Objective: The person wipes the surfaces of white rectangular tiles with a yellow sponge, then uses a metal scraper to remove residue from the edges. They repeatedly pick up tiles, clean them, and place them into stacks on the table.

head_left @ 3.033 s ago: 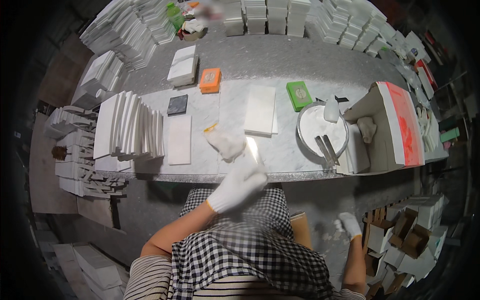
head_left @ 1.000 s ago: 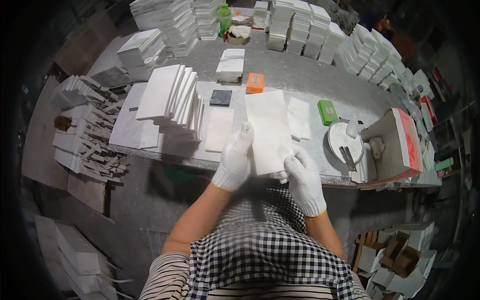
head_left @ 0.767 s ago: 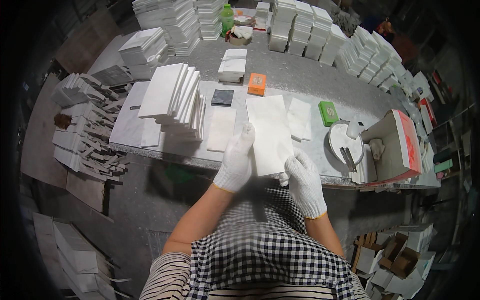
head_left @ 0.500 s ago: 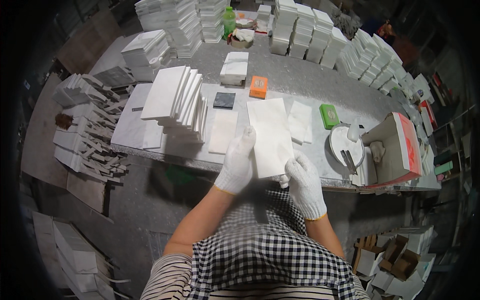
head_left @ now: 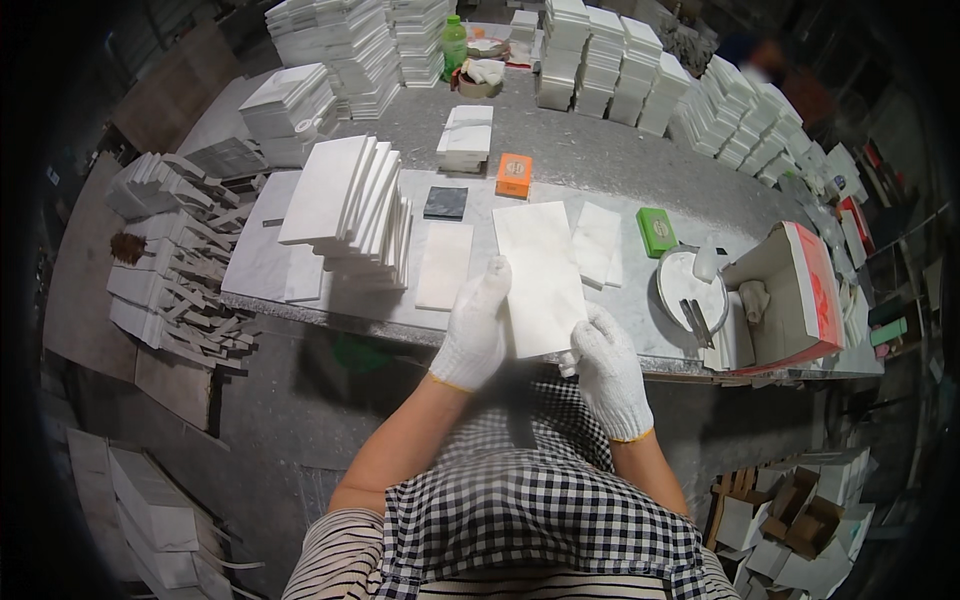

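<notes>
A white rectangular stone tile [head_left: 543,280] is held up in front of me, over the near edge of the bench. My left hand [head_left: 472,335], in a white knit glove, grips its left edge with the thumb on the face. The gloved right hand [head_left: 612,375] pinches its lower right corner; the fingers behind the tile are mostly hidden. Flat on the bench, left of it, lies another white tile [head_left: 445,265]. Two overlapping white tiles [head_left: 597,243] lie to its right. A leaning stack of white tiles [head_left: 335,190] stands farther left.
A dark grey square block [head_left: 445,203], an orange box [head_left: 514,174] and a green box [head_left: 656,232] sit on the bench. At right are a bowl of white paste [head_left: 680,275] with metal scrapers [head_left: 695,318] and an open carton [head_left: 785,300]. Tall tile stacks [head_left: 562,55] line the back.
Both hands keep the same grip on the tile. It is almost still; the view has shifted very slightly.
</notes>
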`<state>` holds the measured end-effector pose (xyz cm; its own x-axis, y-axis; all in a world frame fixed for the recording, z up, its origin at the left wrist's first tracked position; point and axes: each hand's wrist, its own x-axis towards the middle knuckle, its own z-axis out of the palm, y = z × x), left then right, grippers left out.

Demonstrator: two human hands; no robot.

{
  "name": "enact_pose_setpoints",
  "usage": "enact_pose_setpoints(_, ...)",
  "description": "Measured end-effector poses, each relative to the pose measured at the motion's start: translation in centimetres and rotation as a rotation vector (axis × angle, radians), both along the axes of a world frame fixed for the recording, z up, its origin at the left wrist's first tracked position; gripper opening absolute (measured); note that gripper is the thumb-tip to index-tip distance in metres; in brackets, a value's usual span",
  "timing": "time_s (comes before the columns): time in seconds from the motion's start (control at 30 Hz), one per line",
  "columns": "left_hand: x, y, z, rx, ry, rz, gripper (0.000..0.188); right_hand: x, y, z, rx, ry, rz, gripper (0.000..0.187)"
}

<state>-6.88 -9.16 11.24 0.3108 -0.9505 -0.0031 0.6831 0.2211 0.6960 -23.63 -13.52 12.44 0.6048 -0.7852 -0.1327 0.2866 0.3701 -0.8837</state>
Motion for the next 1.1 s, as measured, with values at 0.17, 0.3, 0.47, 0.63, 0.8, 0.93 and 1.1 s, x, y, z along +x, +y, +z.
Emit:
enact_pose_setpoints(0.17,0.2,0.0,-0.8,-0.013,-0.054,0.012,0.058,-0.2,-0.2,-0.6,0.024,-0.019,-0.003,0.034)
enact_pose_setpoints(0.3,0.3,0.1,-0.7,-0.022,-0.109,0.000,0.060,-0.3,-0.2,-0.8,0.017,-0.012,-0.003,0.034)
enact_pose_setpoints(0.47,0.2,0.1,-0.7,-0.001,-0.060,0.004,0.061,-0.4,-0.1,-1.1,0.009,-0.043,0.002,0.038)
enact_pose_setpoints(0.63,0.2,0.3,-0.7,-0.011,-0.004,0.009,0.060,-0.4,0.3,-0.4,0.027,-0.058,0.025,0.038)
enact_pose_setpoints(0.8,1.3,-0.6,-6.0,0.034,-0.712,0.117,0.049,-2.1,0.2,0.1,-0.027,0.032,0.004,0.034)
enact_pose_setpoints(0.93,-1.8,-0.7,-0.7,0.126,-0.196,-0.075,0.039,-5.8,-0.1,2.5,-0.096,-0.059,-0.109,0.032)
enact_pose_setpoints(1.1,-3.9,-2.9,-1.1,-0.003,-0.358,-0.226,0.060,-15.6,-2.4,6.3,-0.758,0.271,-0.503,0.035)
